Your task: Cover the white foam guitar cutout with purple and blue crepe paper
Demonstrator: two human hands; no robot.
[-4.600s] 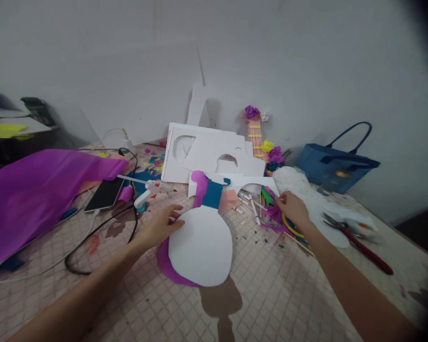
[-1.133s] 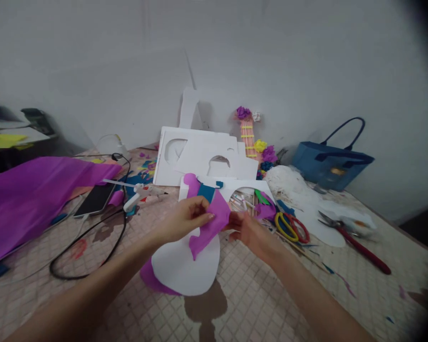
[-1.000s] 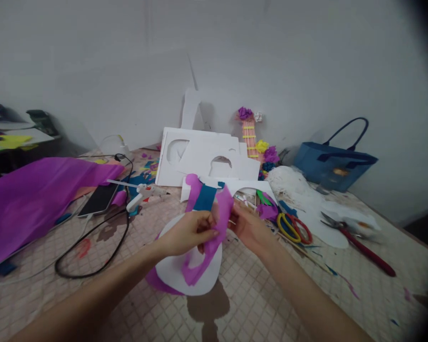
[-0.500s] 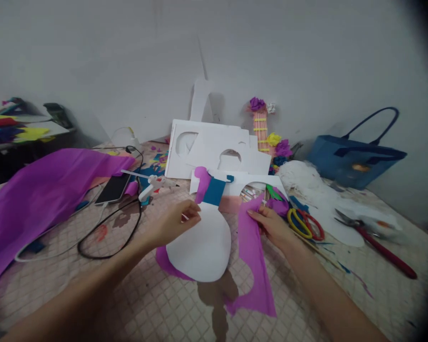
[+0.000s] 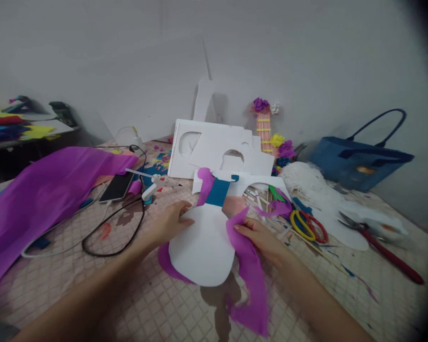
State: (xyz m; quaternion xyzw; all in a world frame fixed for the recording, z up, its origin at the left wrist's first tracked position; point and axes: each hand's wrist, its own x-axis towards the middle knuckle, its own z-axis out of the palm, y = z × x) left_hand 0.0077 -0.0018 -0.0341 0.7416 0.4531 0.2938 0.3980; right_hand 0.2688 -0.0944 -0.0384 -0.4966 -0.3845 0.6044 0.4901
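Observation:
A rounded white card cutout (image 5: 201, 247) lies before me, with a teal paper piece (image 5: 217, 192) at its top. Purple paper (image 5: 168, 264) shows from under its lower left edge. My left hand (image 5: 171, 221) grips the card's upper left edge, fingers curled and thumb on the top face. Between the thumb and fingers of my right hand (image 5: 258, 235) is a cut scrap of purple crepe paper (image 5: 251, 275). The scrap hangs down towards me, and its upper end touches the card's right edge.
White card sheets with cut-out holes (image 5: 214, 142) lean at the back. To the left are a glue gun (image 5: 159, 184), a phone (image 5: 117, 186), cables and a large purple sheet (image 5: 53, 190). Scissors (image 5: 308, 226), red-handled pruners (image 5: 385, 251) and a blue bag (image 5: 360, 161) are on the right.
My right hand has brought the purple scrap leftward, against the card's right edge. My left hand has shifted slightly left along the card's edge. The view has turned a little.

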